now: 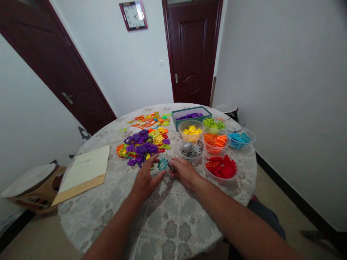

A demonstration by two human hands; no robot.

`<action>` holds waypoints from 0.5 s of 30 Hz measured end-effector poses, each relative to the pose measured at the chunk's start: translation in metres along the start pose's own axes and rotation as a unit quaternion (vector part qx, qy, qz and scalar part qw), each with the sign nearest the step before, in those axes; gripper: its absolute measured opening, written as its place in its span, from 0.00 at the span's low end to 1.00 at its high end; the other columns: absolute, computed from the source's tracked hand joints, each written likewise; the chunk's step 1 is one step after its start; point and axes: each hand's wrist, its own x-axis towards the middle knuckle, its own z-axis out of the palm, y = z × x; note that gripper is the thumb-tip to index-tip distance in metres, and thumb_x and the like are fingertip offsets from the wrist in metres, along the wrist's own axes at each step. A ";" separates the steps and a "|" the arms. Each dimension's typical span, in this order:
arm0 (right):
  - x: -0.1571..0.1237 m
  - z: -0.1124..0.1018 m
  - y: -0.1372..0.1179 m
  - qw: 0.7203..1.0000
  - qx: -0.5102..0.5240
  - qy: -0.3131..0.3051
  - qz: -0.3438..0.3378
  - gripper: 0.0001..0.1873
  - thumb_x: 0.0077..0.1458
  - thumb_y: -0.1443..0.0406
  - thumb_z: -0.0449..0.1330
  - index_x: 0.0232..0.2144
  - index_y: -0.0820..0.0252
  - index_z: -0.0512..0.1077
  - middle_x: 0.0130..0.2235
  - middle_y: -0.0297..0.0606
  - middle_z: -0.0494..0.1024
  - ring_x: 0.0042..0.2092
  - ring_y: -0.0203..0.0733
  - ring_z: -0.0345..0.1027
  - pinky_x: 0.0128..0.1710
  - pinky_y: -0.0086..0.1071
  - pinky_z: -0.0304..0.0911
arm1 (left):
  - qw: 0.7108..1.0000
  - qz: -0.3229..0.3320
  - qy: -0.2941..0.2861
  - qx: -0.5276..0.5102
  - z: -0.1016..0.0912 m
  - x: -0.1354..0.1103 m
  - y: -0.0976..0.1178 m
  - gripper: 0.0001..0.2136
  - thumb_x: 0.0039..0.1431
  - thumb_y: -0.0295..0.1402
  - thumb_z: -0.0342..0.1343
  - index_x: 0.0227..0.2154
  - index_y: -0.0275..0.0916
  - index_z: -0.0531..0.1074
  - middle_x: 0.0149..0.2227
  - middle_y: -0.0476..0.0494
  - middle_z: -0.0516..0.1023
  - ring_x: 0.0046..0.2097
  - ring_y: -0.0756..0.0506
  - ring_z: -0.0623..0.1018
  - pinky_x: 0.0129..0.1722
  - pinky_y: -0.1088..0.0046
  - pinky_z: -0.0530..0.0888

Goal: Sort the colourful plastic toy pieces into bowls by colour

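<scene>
My left hand (146, 178) rests on the round table (173, 216), fingers pinching a teal plastic gear-like piece (163, 164). My right hand (184, 171) is closed beside it, gripping a small grey piece (171, 167) that touches the teal one. Just beyond my hands lies a loose pile of purple, yellow and orange interlocking pieces (142, 144).
Clear bowls hold sorted pieces: red (221, 167), grey (192, 149), orange (216, 140), yellow (191, 130), green (214, 124), blue (240, 139). A teal box (191, 115) holds purple ones. A cardboard sheet with paper (84, 169) overhangs the left edge; a stool (29, 187) stands beside.
</scene>
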 end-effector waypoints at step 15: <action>-0.023 0.008 0.008 0.958 -0.276 -0.033 -0.065 0.08 0.59 0.62 0.58 0.42 0.55 0.68 0.29 0.31 0.77 0.28 0.41 0.73 0.29 0.32 0.67 | 0.996 0.037 0.019 -0.081 0.009 -0.024 0.008 0.16 0.65 0.41 0.64 0.52 0.43 0.72 0.46 0.40 0.78 0.45 0.43 0.79 0.40 0.66 0.79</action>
